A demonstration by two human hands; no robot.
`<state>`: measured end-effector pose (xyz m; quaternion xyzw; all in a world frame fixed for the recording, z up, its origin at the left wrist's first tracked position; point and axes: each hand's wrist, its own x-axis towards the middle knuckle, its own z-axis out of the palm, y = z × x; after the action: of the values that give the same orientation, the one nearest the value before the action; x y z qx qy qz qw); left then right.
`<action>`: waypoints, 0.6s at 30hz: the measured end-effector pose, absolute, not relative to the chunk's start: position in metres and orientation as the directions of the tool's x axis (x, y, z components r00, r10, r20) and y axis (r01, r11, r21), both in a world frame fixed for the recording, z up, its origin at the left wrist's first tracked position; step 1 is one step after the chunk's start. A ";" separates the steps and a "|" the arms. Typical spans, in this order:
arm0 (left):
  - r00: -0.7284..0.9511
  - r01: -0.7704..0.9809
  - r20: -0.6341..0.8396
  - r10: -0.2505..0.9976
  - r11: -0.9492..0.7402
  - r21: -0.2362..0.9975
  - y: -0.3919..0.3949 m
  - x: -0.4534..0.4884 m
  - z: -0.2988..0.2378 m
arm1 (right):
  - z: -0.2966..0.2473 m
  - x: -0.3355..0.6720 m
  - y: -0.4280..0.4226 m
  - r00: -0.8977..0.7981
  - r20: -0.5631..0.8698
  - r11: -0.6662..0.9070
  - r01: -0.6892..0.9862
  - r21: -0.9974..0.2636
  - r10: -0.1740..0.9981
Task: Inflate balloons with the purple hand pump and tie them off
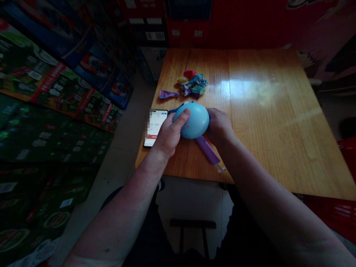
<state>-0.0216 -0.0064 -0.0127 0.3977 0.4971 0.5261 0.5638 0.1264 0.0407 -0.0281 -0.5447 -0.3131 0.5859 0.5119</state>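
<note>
A light blue inflated balloon [196,119] with a faint printed pattern is between my two hands above the wooden table. My left hand [171,133] grips its left side, with the thumb laid across the near surface. Against the balloon's right side, my right hand [219,124] is closed with curled fingers; the balloon's neck is hidden there. Below the balloon lies a purple hand pump [207,150] with a white handle, its far end covered. A phone [155,124] showing a running timer lies beside my left hand. Past the balloon sits a pile of deflated balloons [194,86].
A single purple deflated balloon [168,94] lies left of the pile. The wooden table [267,141] reaches far to the right. Stacked cartons [55,126] stand along the left, across a strip of floor. A dark stool [193,223] is below the table's front edge.
</note>
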 end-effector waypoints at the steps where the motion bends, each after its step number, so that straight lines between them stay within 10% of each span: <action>1: -0.045 -0.199 -0.142 0.989 0.130 0.971 -0.007 -0.022 -0.013 | -0.027 0.126 0.040 0.128 -0.318 -0.274 -0.280 -0.920 0.939; 18: -0.042 -0.209 -0.137 0.990 0.125 0.970 -0.011 -0.029 -0.006 | -0.017 0.125 0.029 0.156 -0.284 -0.241 -0.250 -0.938 0.946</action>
<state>-0.0288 -0.0115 -0.0061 0.3973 0.4911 0.5287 0.5669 0.1246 0.0288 -0.0173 -0.5474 -0.3180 0.5664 0.5277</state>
